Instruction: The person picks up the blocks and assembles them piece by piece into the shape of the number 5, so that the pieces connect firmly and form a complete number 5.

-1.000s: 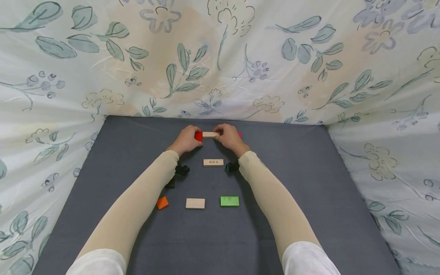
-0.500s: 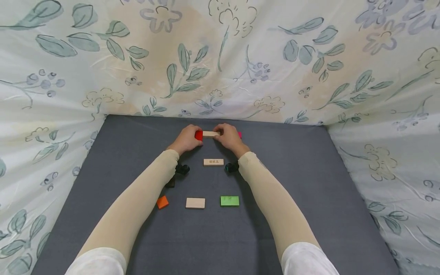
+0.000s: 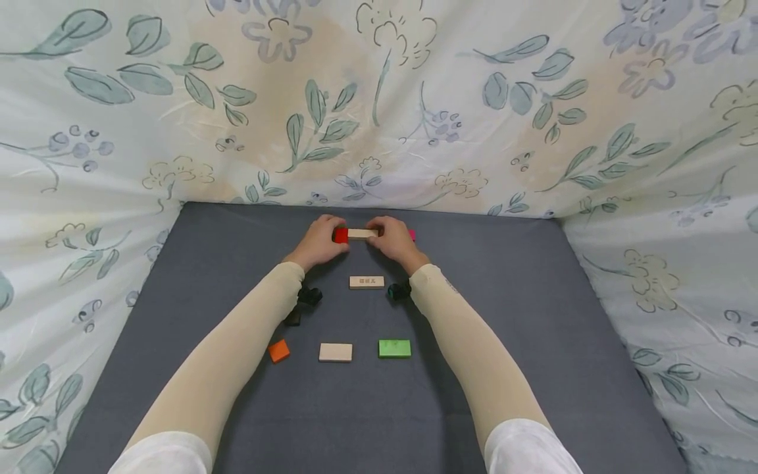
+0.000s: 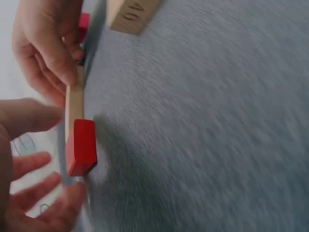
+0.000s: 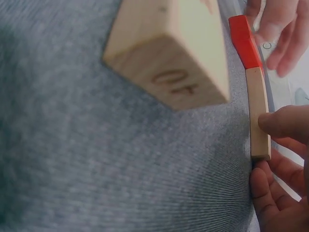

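Observation:
In the head view, a red block [image 3: 341, 236] and a light wooden block [image 3: 362, 234] lie end to end at the back of the dark cloth. My left hand [image 3: 318, 242] is around the red block; in the left wrist view its spread fingers [image 4: 72, 195] stand apart from the red block [image 4: 82, 147]. My right hand [image 3: 395, 238] holds the wooden block near its right end. In the right wrist view the thumb [image 5: 282, 122] lies on that wooden block [image 5: 258, 96], with the fingers beyond its end. A pink block [image 3: 412, 234] shows partly behind the right hand.
A wooden block with printed characters [image 3: 366, 282] lies between the forearms. Nearer are a plain wooden block [image 3: 335, 352], a green block [image 3: 394, 349] and an orange block [image 3: 279, 351]. The left sleeve partly hides a dark block [image 3: 293, 318]. A floral curtain [image 3: 379, 131] rises behind.
My left hand has shifted very slightly left against the red block. My right hand and the blocks look unmoved; the head view has tilted a little.

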A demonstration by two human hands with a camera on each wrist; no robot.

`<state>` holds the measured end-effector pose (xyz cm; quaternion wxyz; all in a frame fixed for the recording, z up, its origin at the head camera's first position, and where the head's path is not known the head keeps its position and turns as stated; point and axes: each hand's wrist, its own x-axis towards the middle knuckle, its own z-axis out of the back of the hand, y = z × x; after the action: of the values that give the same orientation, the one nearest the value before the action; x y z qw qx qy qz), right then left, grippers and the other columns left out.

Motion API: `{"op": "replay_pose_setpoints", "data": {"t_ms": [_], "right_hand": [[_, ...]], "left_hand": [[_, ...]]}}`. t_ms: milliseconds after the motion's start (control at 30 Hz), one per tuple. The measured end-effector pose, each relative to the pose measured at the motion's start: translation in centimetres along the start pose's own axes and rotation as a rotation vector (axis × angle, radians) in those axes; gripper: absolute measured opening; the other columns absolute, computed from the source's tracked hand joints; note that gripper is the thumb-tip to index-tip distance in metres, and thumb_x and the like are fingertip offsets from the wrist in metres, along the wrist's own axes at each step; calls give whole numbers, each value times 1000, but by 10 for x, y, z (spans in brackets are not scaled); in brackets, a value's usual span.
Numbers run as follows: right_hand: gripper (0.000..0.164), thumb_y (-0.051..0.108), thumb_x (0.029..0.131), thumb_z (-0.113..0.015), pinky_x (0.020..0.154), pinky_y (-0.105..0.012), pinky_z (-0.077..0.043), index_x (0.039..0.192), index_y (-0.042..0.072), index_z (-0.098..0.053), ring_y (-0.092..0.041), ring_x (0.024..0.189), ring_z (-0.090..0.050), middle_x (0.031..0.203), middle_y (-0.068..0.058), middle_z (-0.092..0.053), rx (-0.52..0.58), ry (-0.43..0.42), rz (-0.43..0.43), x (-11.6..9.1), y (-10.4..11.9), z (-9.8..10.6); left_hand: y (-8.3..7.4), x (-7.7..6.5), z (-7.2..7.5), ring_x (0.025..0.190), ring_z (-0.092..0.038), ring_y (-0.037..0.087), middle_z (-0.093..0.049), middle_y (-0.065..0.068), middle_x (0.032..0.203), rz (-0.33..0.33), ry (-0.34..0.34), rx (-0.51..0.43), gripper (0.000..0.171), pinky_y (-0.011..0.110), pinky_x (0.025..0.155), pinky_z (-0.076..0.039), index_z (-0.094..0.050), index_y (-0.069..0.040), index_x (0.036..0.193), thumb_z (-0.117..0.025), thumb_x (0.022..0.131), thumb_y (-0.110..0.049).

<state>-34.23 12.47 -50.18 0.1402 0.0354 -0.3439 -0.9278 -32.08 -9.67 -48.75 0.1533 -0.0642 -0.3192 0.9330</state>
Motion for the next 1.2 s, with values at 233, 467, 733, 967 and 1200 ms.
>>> {"op": "replay_pose_setpoints", "data": {"t_ms": [233, 467, 733, 967, 1200], "right_hand": [[30, 14, 103, -75, 90, -42, -55, 133, 8, -76, -25, 102, -65, 124, -9, -73, 23, 7, -12, -1, -2, 0], [30, 12, 104, -72, 90, -42, -56, 134, 8, -76, -25, 104, -66, 126, -10, -72, 14, 27, -26, -2, 0, -4], [29, 12, 107, -67, 79, -42, -57, 135, 9, -75, -24, 91, -68, 120, -8, -72, 55, -11, 20, -7, 7, 3], [32, 11, 106, -66, 85, -47, -55, 137, 7, -74, -30, 103, -66, 134, -13, -70, 104, -115, -32, -23, -10, 51], [36, 9, 104, -70, 91, -51, -54, 139, 4, -71, -34, 109, -63, 137, -16, -67, 1, -38, -95, -33, -37, 81]], "left_hand": [[-6, -9, -1, 143, -44, 40, -49, 18, 158, -187, 49, 214, 49, 52, 120, -41, -60, 1, 151, -58, 103, -2], [-11, -17, -7, 148, -42, 37, -50, 16, 161, -230, 125, 380, 47, 49, 122, -38, -58, 1, 154, -53, 107, -1], [-7, -21, -3, 142, -48, 33, -55, 13, 156, -249, 99, 477, 40, 47, 116, -46, -61, -3, 152, -53, 113, -9], [-18, -19, -2, 140, -52, 31, -58, 13, 152, -262, 101, 516, 40, 46, 109, -52, -63, -2, 150, -54, 112, -9], [-21, -19, -2, 139, -53, 31, -59, 13, 150, -245, 100, 527, 39, 47, 108, -53, -64, -2, 149, -53, 112, -9]]}}
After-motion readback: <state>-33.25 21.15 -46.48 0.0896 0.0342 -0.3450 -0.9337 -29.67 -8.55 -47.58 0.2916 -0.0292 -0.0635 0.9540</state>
